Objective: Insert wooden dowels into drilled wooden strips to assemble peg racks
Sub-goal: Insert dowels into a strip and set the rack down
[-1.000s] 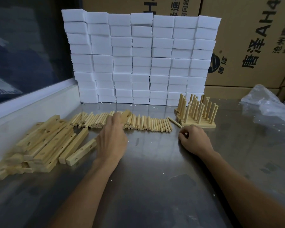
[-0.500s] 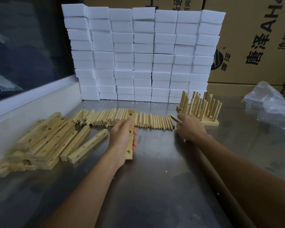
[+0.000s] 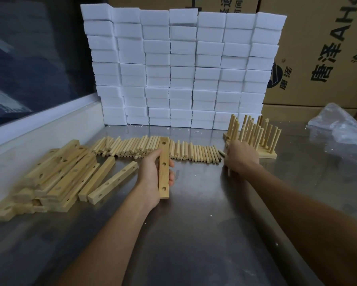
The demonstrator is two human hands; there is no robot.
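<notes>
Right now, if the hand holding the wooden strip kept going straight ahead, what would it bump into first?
Probably the row of dowels. The left hand and its strip point at them, and the strip's far end already overlaps the row in the picture. Behind them stands the wall of white blocks.

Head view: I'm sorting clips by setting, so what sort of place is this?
Probably a small workshop or packing area for hand assembly. A steel worktable holds batches of loose dowels and drilled strips, with printed cardboard cartons and a wall of white foam blocks stacked behind.
</notes>
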